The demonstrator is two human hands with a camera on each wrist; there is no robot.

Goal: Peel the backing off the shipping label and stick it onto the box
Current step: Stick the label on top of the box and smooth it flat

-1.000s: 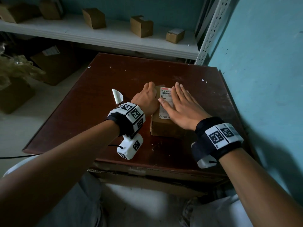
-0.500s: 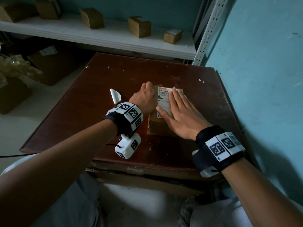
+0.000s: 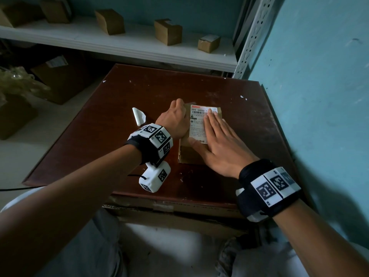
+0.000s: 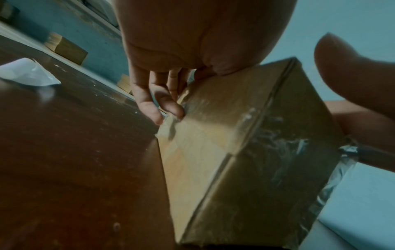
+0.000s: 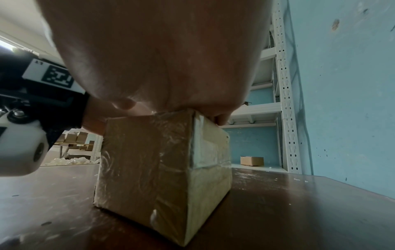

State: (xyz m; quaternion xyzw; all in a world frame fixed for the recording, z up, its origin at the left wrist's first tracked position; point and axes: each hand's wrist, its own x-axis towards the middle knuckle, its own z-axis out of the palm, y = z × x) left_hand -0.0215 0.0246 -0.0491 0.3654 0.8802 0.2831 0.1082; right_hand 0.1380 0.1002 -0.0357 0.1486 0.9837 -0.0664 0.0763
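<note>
A small brown cardboard box (image 3: 189,154) stands on the dark red table (image 3: 111,120). The white shipping label (image 3: 196,124) lies flat on the box's top. My right hand (image 3: 216,140) lies on it with straight fingers and presses the label's right half down. My left hand (image 3: 176,119) holds the box's left side, palm at the top edge and fingers (image 4: 149,103) curled down the side wall of the box (image 4: 224,152). The peeled white backing (image 3: 139,116) lies curled on the table left of the box. The right wrist view shows the taped box (image 5: 153,169) under my palm (image 5: 160,59).
A white shelf (image 3: 119,45) runs behind the table and carries several small cardboard boxes (image 3: 168,32). A blue wall (image 3: 311,100) stands close on the right. Larger cartons (image 3: 60,76) sit on the floor to the left.
My right hand has slid back toward me over the label, which uncovers its top lines and barcode. The left hand has stayed on the box's left side.
</note>
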